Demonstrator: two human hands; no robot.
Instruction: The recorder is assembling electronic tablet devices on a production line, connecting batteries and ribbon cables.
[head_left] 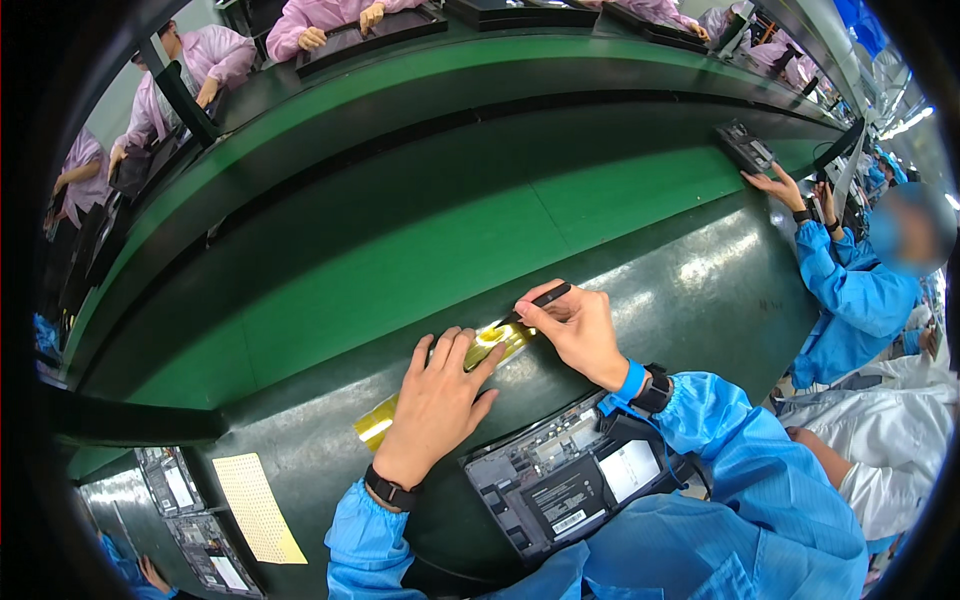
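My left hand (438, 400) lies flat, fingers spread, over a shiny yellow film strip (376, 424) on the dark green bench. Part of the strip is hidden under the palm. My right hand (583, 335) grips slim black tweezers (548, 296) between thumb and fingers. Their tip points down at the strip's right part, close to my left fingertips. Nearest my body sits an opened laptop base (515, 490), with a black battery and a white label showing. My right sleeve covers some of it.
A cream sheet with rows of small dots (258, 505) lies at left, beside two more opened laptop bases (170, 480). Beyond the bench runs a green conveyor belt (400, 260). At right, a co-worker in blue (860, 280) holds a laptop base (745, 148). People in pink work across.
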